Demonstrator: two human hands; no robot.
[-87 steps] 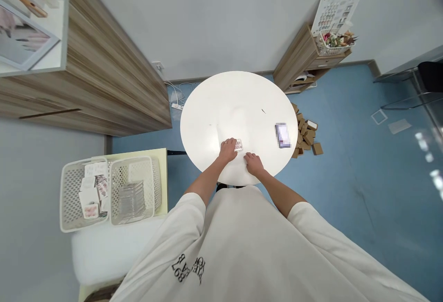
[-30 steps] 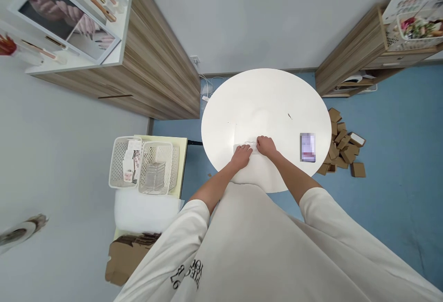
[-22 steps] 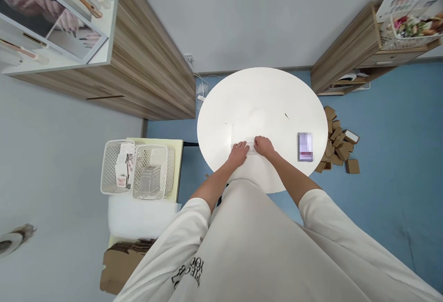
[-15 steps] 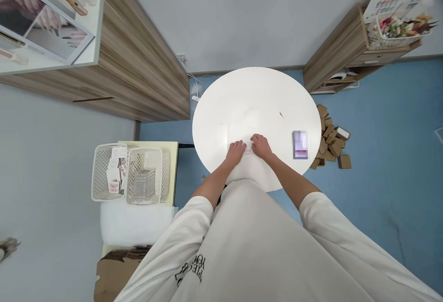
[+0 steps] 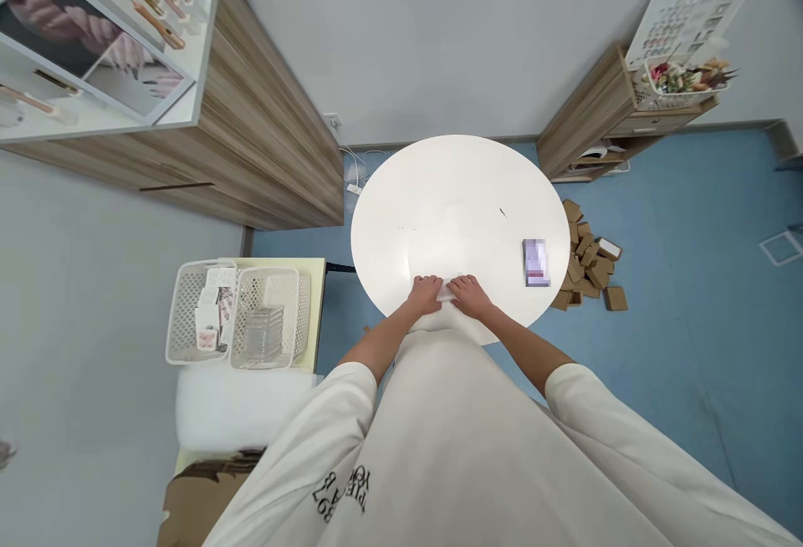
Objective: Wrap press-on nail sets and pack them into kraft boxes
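Note:
A small pale, partly see-through packet [image 5: 446,290] lies at the near edge of the white oval table [image 5: 464,171]. My left hand [image 5: 427,293] has its fingers curled over the left end of it. On its right end, my right hand [image 5: 468,294] presses with bent fingers. Both thumbs are hard to make out, and the hands cover much of the packet. A faint, thin clear sheet seems to lie on the tabletop around the hands, though its edges blend into the white.
A blurred purple phone-shaped item [image 5: 536,263] lies on the table's right side. Small brown cardboard boxes [image 5: 590,258] are heaped on the floor beyond. At left, a side table bears a basket with clear cases [image 5: 263,334], a basket of cards [image 5: 210,313] and a white roll [image 5: 242,409].
Both hands have drawn the packet nearer to my body, toward the table's near edge. The fingers have closed in more over it. The camera view has shifted slightly.

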